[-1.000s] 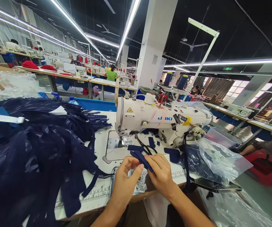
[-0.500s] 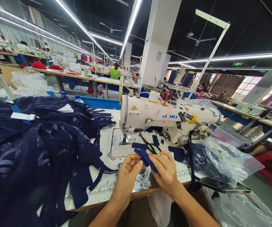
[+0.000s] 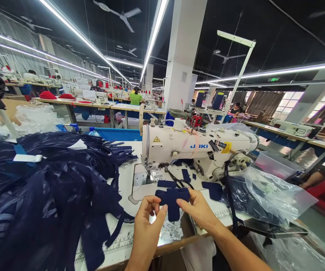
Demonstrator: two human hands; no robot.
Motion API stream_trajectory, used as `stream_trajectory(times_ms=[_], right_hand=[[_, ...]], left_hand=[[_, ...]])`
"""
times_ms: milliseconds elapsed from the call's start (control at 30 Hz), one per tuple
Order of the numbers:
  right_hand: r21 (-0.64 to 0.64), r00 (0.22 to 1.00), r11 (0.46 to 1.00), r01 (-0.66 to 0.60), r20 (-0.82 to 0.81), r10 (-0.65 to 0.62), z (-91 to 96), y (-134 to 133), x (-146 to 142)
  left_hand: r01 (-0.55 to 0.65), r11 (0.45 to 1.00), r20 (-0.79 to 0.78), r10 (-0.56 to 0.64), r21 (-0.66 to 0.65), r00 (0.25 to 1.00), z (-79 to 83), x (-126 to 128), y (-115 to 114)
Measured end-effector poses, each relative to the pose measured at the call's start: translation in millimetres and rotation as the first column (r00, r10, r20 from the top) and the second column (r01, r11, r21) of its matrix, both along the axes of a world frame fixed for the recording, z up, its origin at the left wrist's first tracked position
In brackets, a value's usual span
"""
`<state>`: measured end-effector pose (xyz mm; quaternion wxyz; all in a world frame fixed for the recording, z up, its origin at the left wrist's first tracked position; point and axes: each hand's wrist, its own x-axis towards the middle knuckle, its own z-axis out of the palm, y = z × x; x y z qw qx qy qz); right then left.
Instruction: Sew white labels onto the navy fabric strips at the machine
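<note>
Squarely between left grip (image 3: 150, 219), right grip (image 3: 199, 209): navy cloth (image 3: 173, 206)

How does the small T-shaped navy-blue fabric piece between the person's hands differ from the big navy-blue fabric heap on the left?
The T-shaped navy-blue fabric piece is held up by the left hand and right hand; the navy-blue fabric heap lies piled. The piece is small; the heap is far larger. The piece has a T outline; the heap shows many loose, trailing strips. Both are dark navy.
</note>
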<state>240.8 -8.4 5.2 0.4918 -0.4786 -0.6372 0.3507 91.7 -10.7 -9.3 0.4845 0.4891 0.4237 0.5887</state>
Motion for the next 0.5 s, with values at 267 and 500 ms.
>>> stream_trajectory(times_ms=[267,500], right_hand=[[-0.054,0.997,0.998,-0.042,-0.065,0.038,-7.0,3.3,1.8],[-0.067,0.993,0.993,-0.1,-0.064,0.096,-5.7,3.7,0.3]], left_hand=[[-0.032,0.998,-0.012,0.032,0.052,0.999,2.4,-7.6,-0.2],[-0.03,0.998,-0.026,0.031,0.054,0.999,2.2,-15.1,3.2]])
